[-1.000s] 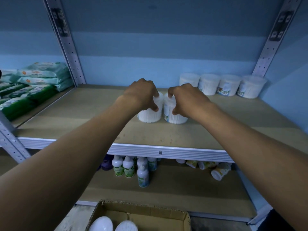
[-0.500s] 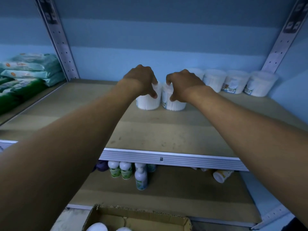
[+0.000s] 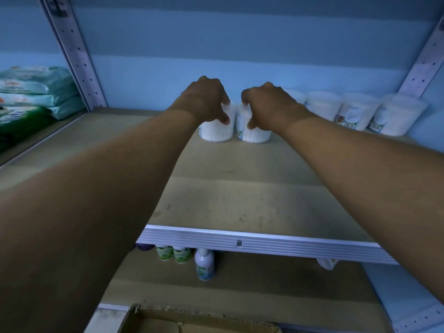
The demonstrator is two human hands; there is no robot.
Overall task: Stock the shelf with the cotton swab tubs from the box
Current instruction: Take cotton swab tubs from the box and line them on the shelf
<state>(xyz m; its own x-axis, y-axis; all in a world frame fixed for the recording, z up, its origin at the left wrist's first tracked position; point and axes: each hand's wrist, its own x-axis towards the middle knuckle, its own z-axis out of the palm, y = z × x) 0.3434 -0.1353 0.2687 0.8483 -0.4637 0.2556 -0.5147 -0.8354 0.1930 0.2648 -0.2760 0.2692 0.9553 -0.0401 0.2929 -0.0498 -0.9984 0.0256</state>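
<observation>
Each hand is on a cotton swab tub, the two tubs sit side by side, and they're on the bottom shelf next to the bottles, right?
Not quite. The left hand and right hand each grip a tub, left tub and right tub side by side, but they stand on the upper shelf, not the bottom one. The head view shows the bottles on the shelf below.

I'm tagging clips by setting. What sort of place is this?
Probably a shop aisle or stockroom: perforated metal uprights, matching cotton swab tubs lined along the shelf, stacked wipe packs next bay, bottles below.
</observation>
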